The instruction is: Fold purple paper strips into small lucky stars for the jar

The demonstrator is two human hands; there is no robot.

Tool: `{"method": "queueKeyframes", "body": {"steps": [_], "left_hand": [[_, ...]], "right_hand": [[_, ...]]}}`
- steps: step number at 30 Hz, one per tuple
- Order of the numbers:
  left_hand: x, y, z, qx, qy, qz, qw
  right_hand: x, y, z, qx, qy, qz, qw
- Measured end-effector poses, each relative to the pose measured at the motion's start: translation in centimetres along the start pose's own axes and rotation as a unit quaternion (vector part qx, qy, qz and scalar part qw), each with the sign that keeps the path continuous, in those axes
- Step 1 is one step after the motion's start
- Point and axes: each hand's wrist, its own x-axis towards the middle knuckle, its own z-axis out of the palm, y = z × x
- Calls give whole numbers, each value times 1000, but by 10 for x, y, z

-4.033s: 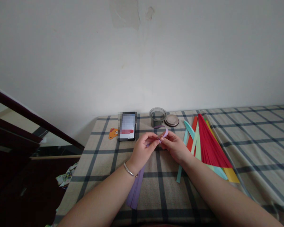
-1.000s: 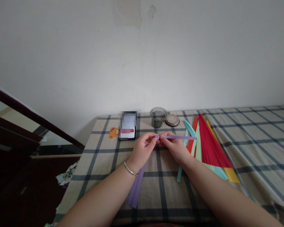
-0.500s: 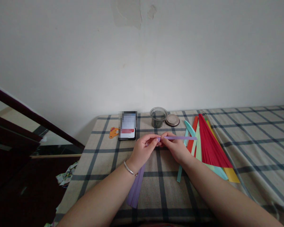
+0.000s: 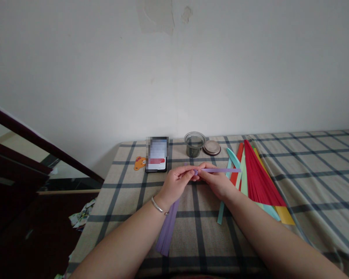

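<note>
Between my two hands is a purple paper strip (image 4: pixel 223 170), its long free end pointing right across the coloured strips. My left hand (image 4: pixel 177 182) pinches the strip's left end, where a small folded bit shows at the fingertips. Close against it, my right hand (image 4: pixel 213 181) grips the strip with thumb and fingers. A bundle of purple strips (image 4: pixel 166 236) lies on the cloth, partly hidden under my left wrist. Just beyond my hands stands a clear plastic cup (image 4: pixel 194 145), with a round lid (image 4: pixel 212 147) beside it.
A phone (image 4: pixel 157 164) with a blurred screen stands at the back left beside a bear cutout (image 4: pixel 139 163). Red strips (image 4: pixel 258 182) fan out at the right over green, blue and yellow ones. A checked cloth (image 4: pixel 128 201) covers the table, backed by a wall.
At my fingertips the purple strip's left end has turned, and a small folded bit now shows there. The free end has shifted very slightly left; both arms are nearly still.
</note>
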Motion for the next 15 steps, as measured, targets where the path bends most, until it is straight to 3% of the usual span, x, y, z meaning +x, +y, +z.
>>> {"method": "queueKeyframes", "body": {"steps": [15], "left_hand": [[1, -7, -2, 106, -31, 89, 990]], "right_hand": [[1, -2, 4, 0, 9, 1, 1000]]}}
